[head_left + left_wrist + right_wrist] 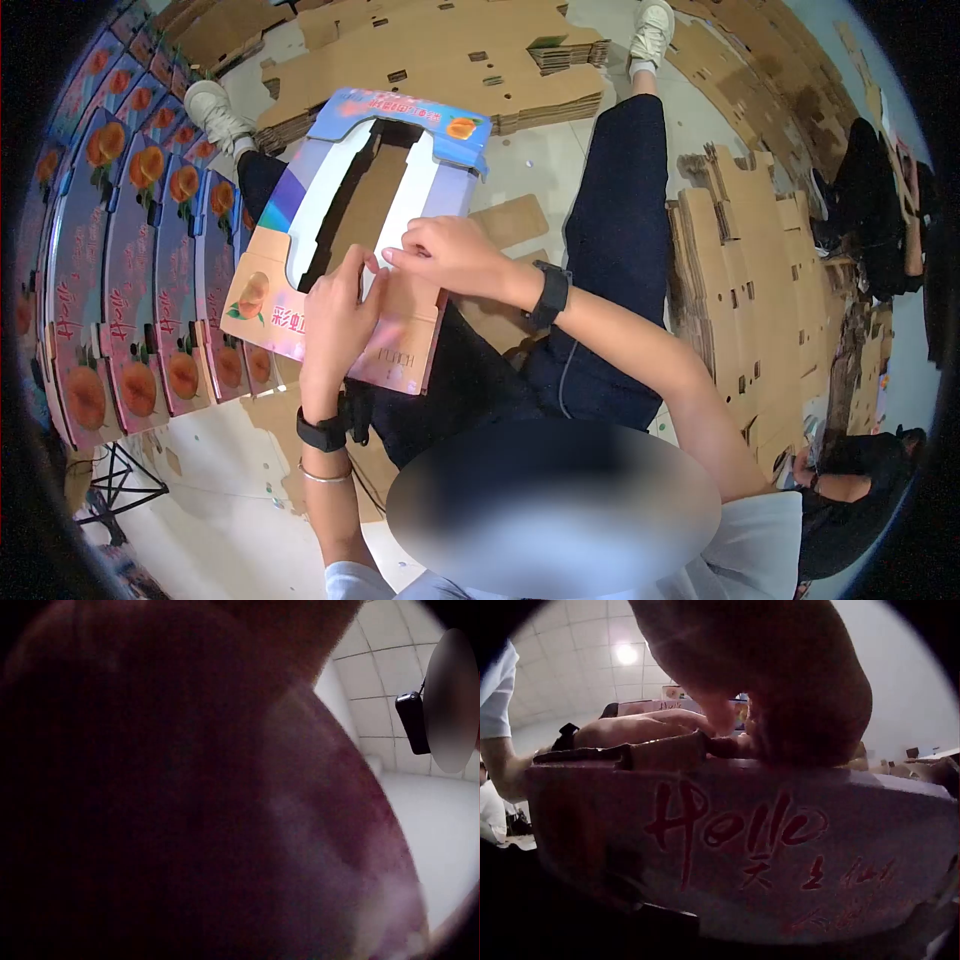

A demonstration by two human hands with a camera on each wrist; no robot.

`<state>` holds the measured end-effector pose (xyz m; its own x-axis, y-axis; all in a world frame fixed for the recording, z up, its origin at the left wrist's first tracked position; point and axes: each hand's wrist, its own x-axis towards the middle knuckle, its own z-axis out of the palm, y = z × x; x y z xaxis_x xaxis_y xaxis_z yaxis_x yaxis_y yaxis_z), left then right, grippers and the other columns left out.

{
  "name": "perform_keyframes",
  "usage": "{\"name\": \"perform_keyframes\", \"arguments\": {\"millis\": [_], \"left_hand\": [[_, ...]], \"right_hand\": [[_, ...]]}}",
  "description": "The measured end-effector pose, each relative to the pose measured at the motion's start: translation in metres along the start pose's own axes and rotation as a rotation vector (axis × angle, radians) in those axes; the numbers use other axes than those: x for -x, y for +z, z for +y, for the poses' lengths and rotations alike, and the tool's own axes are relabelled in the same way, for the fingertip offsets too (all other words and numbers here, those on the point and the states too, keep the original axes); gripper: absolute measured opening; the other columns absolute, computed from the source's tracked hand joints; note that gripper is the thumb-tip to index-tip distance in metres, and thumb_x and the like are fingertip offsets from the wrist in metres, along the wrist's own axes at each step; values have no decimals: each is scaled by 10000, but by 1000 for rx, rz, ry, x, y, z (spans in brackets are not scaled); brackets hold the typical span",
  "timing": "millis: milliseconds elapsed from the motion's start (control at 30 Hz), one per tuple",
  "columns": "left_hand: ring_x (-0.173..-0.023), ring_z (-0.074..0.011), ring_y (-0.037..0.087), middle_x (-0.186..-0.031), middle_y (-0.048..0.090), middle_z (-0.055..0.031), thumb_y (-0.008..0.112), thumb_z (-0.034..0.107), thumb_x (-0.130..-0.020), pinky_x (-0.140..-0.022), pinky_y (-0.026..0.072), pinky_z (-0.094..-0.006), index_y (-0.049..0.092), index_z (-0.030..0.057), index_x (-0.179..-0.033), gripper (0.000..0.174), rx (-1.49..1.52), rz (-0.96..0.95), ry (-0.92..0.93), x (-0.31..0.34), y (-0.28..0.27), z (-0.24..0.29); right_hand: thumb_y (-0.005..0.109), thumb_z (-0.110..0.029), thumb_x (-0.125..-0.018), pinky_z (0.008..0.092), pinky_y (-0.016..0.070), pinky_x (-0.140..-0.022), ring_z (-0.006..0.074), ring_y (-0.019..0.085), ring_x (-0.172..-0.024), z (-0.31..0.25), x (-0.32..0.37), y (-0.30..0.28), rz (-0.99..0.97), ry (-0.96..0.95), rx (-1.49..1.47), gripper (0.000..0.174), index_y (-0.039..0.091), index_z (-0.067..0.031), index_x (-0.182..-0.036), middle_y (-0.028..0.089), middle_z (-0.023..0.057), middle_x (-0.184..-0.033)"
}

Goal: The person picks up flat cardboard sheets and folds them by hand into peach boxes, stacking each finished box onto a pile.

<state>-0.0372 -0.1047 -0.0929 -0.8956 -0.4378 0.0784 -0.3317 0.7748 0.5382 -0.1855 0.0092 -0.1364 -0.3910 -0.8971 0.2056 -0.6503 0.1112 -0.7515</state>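
A printed fruit carton (390,350) with a long cut-out in its top rests tilted across the person's lap. Pictures of peach-like fruit and red lettering cover it. The left hand (340,315) grips the near edge of the cut-out, its thumb and forefinger bent toward the right hand. Beside it, the right hand (455,255) curls at the same edge, fingertips close to the left thumb. From the right wrist, the carton's side panel (742,847) reads "Hollo", with the right hand (780,682) above it. A dark, blurred surface fills most of the left wrist view.
Rows of similar printed cartons (130,270) stand at the left. Flat cardboard stacks lie ahead (430,60) and at the right (750,280). The person's legs (620,220) spread around the work. Another person (855,480) sits at lower right.
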Motion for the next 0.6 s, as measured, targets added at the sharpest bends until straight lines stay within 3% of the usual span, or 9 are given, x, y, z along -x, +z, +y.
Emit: {"name": "perform_keyframes", "arguments": {"millis": [133, 200, 333, 500, 600], "left_hand": [[-649, -397, 566, -659, 567, -180, 607, 177, -885, -580, 402, -468, 509, 73, -939, 153, 38, 40, 98, 1, 2, -8], [-657, -398, 571, -659, 571, -180, 609, 172, -881, -590, 408, -469, 509, 73, -942, 153, 41, 10, 72, 2, -2, -6], [-662, -399, 577, -646, 573, -178, 618, 164, -870, -601, 416, -470, 510, 75, -940, 156, 19, -13, 108, 2, -1, -8], [-643, -406, 571, -631, 565, -180, 612, 164, -876, -597, 414, -478, 504, 71, -927, 151, 7, -9, 96, 2, 1, -4], [-636, -413, 567, -619, 557, -185, 605, 171, -886, -598, 413, -486, 492, 65, -912, 157, -34, -21, 66, 2, 3, -5]], "right_hand": [[576, -454, -890, 426, 403, -574, 314, 573, -624, 6, 2, 1, -28, 46, -92, 531, 616, 0, -617, 509, 122, -625], [589, -520, -847, 451, 465, -626, 362, 610, -667, 5, 4, -4, -143, 27, -61, 538, 680, -22, -667, 596, 150, -663], [588, -513, -846, 445, 424, -581, 352, 578, -616, 8, 4, -3, -184, -9, -118, 546, 640, -21, -616, 542, 140, -604], [612, -488, -826, 442, 338, -537, 321, 454, -520, 16, 6, 3, -154, -121, -192, 575, 518, -3, -531, 435, 109, -535], [640, -451, -813, 419, 357, -584, 294, 457, -578, 20, 8, 2, -189, -138, -186, 511, 545, -26, -546, 456, 89, -569]]}}
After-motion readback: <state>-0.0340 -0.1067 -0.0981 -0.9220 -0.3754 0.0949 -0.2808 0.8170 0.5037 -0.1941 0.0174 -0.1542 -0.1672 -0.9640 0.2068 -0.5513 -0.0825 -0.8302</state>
